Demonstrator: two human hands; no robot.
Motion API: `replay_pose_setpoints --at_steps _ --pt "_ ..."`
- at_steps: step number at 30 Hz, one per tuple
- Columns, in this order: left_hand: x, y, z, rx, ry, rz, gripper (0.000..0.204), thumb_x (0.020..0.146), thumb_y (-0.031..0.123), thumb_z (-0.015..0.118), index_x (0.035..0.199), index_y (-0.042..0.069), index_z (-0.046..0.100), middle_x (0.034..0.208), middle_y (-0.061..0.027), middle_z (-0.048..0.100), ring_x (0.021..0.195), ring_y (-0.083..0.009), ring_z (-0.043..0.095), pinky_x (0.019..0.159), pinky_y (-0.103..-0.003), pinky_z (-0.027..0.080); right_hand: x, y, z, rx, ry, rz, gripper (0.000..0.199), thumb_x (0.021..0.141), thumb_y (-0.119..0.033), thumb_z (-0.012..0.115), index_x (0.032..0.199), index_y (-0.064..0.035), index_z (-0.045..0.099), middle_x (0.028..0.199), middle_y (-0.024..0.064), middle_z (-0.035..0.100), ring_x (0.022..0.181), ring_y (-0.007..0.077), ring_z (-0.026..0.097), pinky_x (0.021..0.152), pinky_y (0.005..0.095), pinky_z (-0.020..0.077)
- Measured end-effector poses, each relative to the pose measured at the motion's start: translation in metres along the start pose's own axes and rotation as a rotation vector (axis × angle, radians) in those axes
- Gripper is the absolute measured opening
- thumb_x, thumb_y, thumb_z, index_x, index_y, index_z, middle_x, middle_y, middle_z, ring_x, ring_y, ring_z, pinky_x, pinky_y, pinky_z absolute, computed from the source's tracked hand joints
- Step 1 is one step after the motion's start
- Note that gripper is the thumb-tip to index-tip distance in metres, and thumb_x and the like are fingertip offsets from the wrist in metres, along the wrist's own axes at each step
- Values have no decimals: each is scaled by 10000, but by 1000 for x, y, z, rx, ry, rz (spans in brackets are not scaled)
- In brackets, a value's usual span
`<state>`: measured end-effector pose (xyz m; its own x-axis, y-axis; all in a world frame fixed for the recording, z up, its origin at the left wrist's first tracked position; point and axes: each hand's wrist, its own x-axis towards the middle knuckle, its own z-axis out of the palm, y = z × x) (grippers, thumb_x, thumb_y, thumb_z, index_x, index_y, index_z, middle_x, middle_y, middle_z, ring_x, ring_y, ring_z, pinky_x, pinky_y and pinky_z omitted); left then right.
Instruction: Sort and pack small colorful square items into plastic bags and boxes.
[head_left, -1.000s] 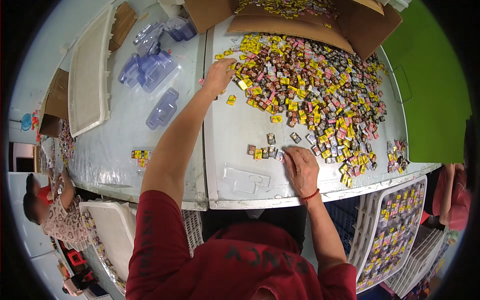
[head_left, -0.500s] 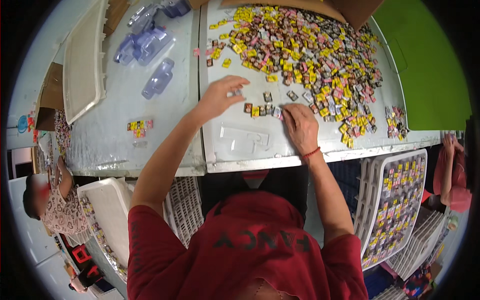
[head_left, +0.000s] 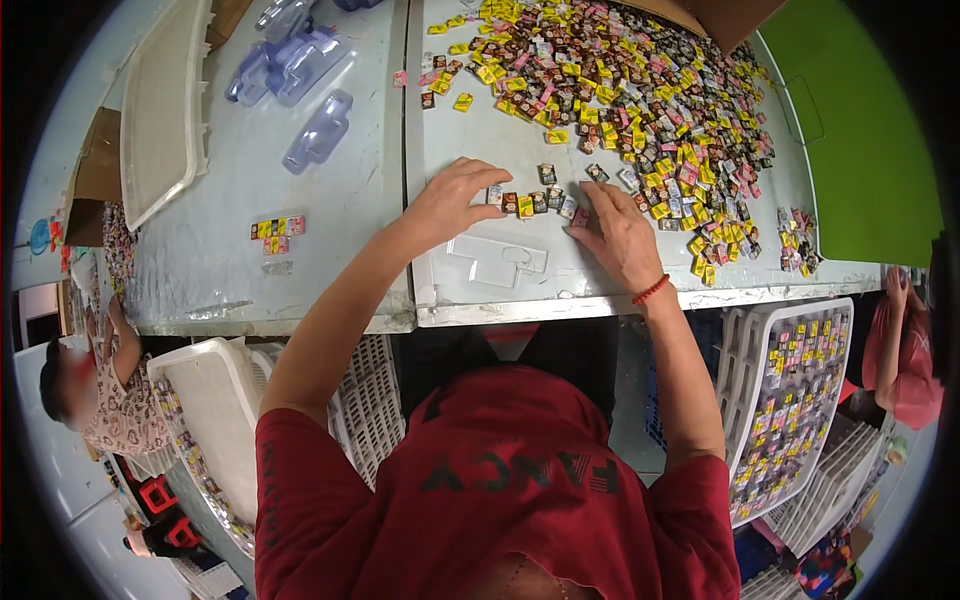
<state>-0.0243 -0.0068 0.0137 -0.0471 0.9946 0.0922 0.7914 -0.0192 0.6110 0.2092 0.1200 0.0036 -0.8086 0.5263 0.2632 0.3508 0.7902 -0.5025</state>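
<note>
A short row of small printed rectangular pieces [head_left: 525, 206], mixed yellow, black, brown and white, lies on the white table before me. At its left end, my left hand [head_left: 450, 205] closes thumb and fingers around a whitish piece [head_left: 494, 194]. My right hand [head_left: 620, 238] grips the other end, at a pink piece [head_left: 581, 216] partly covered by the fingers. Nearer to me than the row lies a clear plastic tray [head_left: 497, 262] with a stepped outline. Two loose dark pieces, one of them a black piece [head_left: 547, 173], lie just beyond the row.
A large heap of similar pieces [head_left: 600, 90] spreads over the far right, beside a cardboard flap [head_left: 725, 20]. Bluish clear plastic trays [head_left: 320, 130] and a small arranged group of pieces [head_left: 277, 232] lie left. A filled white crate [head_left: 795, 400] stands below right. Other people sit at both sides.
My left hand has brought the whitish piece right, to the row's left end. My right hand stays at the right end, its thumb now lower beside the pink piece. The view has shifted slightly.
</note>
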Motion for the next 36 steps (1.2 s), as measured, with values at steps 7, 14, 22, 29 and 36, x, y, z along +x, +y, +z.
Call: replay_pose_setpoints --at_steps 7,14,22,29,36 --pt "-2 2 14 -22 39 23 396 739 140 722 1109 59 609 1105 -100 604 1037 -294 546 888 -376 454 2 -6 7 -29 47 20 407 755 -125 719 1142 -62 611 1109 121 621 1007 287 601 847 341 506" --pt "-2 6 19 -11 146 104 406 727 119 725 1103 37 597 1125 -115 605 1005 -306 556 873 -380 463 12 -8 7 -43 26 -25 393 761 -144 717 1132 -71 611 1108 105 613 1007 288 600 825 341 509" --pt "-3 12 23 -5 152 166 453 704 161 752 1104 20 592 1116 -110 603 1009 -301 542 873 -376 466 10 -9 13 -75 32 -60 350 775 -160 702 1110 -96 620 1005 65 609 913 251 600 733 329 508" --pt "0 6 33 23 205 170 355 734 154 730 1048 27 624 1067 -83 621 979 -280 550 869 -367 472 10 -12 14 -95 29 -53 344 771 -164 703 1101 -102 629 976 60 605 895 245 597 715 335 507" --pt "-2 6 31 0 198 187 269 744 118 710 992 37 646 1040 -65 640 941 -272 565 836 -354 480 7 -19 16 -85 40 -50 342 763 -170 709 1093 -113 641 972 56 608 888 244 599 712 334 507"
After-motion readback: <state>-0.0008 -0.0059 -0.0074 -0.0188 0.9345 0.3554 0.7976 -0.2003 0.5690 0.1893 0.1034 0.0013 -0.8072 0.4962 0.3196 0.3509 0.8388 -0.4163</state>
